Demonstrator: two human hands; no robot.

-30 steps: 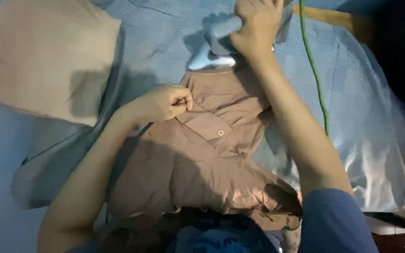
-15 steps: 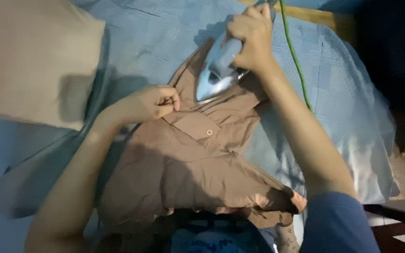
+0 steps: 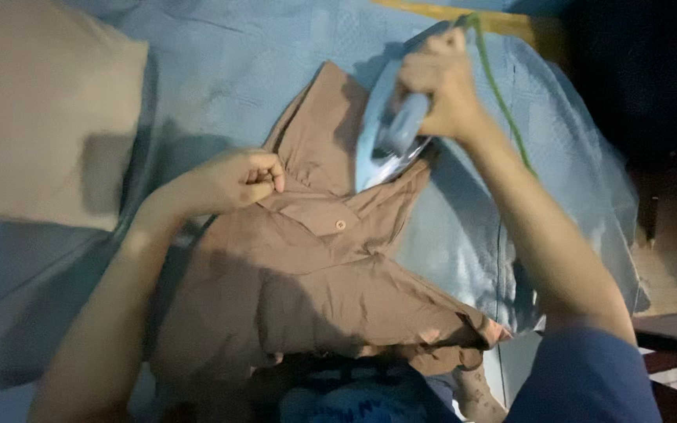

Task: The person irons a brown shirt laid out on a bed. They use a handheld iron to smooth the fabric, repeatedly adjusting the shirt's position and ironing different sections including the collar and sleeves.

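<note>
A brown button-up shirt (image 3: 307, 274) lies spread on a light blue cloth (image 3: 221, 70) that covers the work surface. My right hand (image 3: 440, 82) grips the handle of a pale blue iron (image 3: 389, 141), which rests on the shirt's upper part by the collar. My left hand (image 3: 237, 180) pinches the shirt's fabric at its left edge, near a flap with a button. A green cord (image 3: 503, 102) runs from the iron past my right forearm.
A tan folded cloth (image 3: 41, 110) lies at the far left on the blue cover. A yellow edge (image 3: 464, 16) shows at the top. Dark floor and a wooden piece (image 3: 667, 266) are at the right. Blue patterned fabric (image 3: 354, 395) sits under the shirt's near hem.
My right hand has drawn the iron from beyond the shirt down onto its collar area. My left hand keeps its hold on the fabric. The view has shifted a little.
</note>
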